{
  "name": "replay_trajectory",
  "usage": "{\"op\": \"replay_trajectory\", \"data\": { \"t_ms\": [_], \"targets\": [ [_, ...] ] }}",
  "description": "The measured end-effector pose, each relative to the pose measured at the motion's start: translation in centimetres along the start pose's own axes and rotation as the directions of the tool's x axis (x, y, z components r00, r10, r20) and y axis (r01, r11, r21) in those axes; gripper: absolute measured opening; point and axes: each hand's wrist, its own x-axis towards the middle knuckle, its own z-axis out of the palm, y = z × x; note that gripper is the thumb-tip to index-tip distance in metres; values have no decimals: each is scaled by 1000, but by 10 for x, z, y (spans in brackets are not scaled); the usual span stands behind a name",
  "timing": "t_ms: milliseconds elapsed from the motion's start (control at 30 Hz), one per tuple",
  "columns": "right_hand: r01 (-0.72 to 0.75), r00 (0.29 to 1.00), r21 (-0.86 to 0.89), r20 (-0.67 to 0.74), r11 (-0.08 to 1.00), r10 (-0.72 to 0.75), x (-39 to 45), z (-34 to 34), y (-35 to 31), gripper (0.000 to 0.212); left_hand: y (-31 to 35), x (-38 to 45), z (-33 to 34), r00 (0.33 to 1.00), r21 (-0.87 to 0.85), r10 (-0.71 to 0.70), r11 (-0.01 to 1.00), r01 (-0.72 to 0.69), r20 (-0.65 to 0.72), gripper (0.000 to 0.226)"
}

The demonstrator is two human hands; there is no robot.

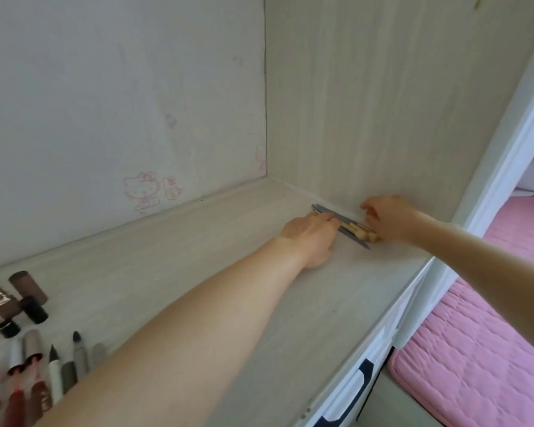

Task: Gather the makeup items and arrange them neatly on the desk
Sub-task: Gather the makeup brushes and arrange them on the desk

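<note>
Nearest us, at the table's (173, 272) left edge, lie pens and liners (59, 368) in a row, with lipsticks and small dark bottles (28, 298) just behind; we can read no labels on them. Farther along, both arms reach to the far right corner. Our left hand (312, 238) presses flat, fingers straight, on a bundle of brushes (352, 226) by the side panel. Our right hand (389, 218) curls over the bundle's near end; its grip we cannot tell. A faint cartoon cat sticker (144, 188) marks the back wall.

A single head-worn view looks forward and down, tilted, close over the pale wood-grain desk (173, 272) toward its right-hand corner
</note>
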Motion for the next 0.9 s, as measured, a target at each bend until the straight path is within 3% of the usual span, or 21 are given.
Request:
{"op": "replay_trajectory", "data": {
  "t_ms": [367,533,733,900],
  "targets": [
    [31,1000,-46,1,998,-31,16,16,-9,29,-9,19,10,991,-84,13,996,-2,135,52],
    [41,999,-76,23,996,-40,16,14,-15,31,-15,19,4,997,-52,51,998,-48,58,39],
    [10,998,-82,61,997,-5,15,12,-21,33,-25,14,1,982,196,189,964,-181,-26,24],
    [-18,995,39,101,999,14,15,9,-21,41,-30,15,1,976,131,215,969,-209,-33,21]
  ]
}}
